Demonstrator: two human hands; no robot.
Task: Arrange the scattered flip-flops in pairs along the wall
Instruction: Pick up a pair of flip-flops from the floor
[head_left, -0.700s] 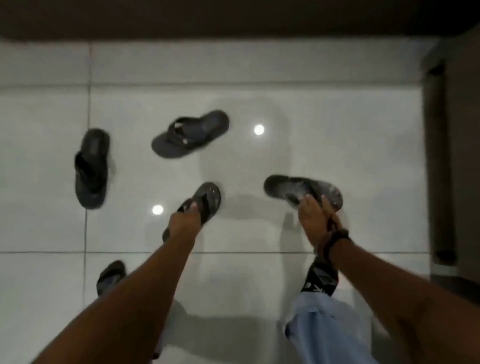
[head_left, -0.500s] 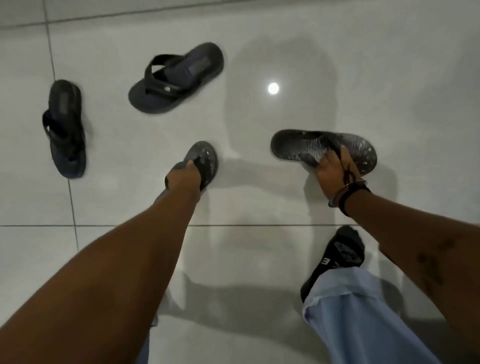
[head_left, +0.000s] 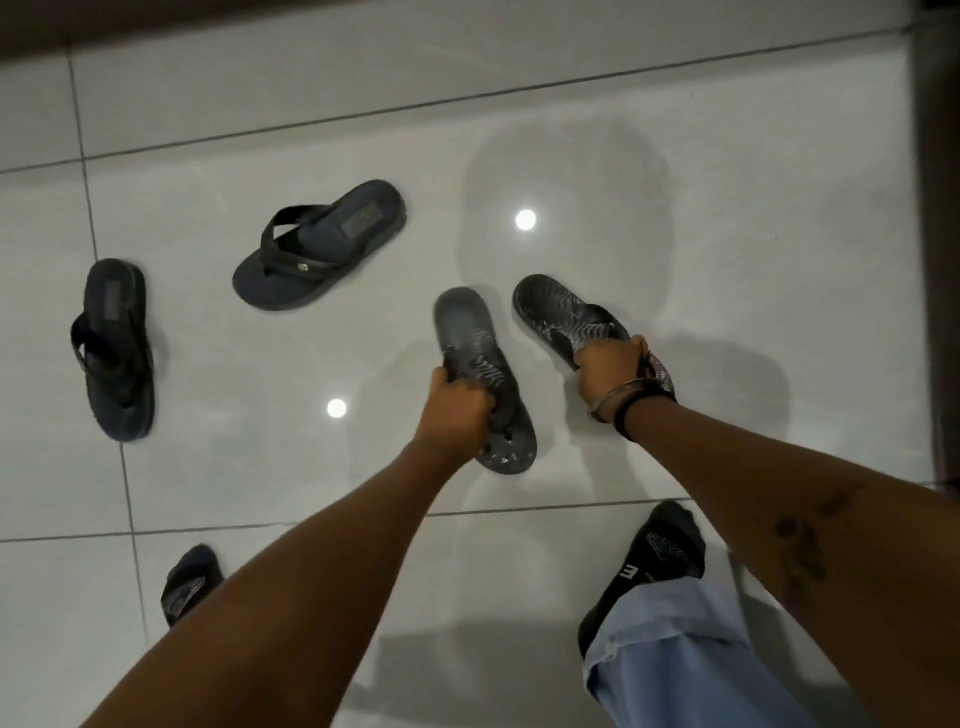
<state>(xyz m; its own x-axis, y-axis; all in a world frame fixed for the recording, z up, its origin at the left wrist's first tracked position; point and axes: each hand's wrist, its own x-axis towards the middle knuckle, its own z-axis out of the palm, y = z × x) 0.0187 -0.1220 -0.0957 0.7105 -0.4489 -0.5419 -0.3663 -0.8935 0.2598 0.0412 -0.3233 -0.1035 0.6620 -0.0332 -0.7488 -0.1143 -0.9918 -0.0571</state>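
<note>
2 grey patterned rubber flip-flops: one gripped at its strap by the left hand, the other by the right hand, side by side, probably gathered as 1 pair. 2 dark navy flip-flops lie left of the left hand. Bare glossy tile floor runs ahead to the wall base.

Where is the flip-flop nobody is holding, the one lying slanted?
The slanted flip-flop lies on the tile floor left of centre, between the other loose flip-flop and the left hand.
</note>
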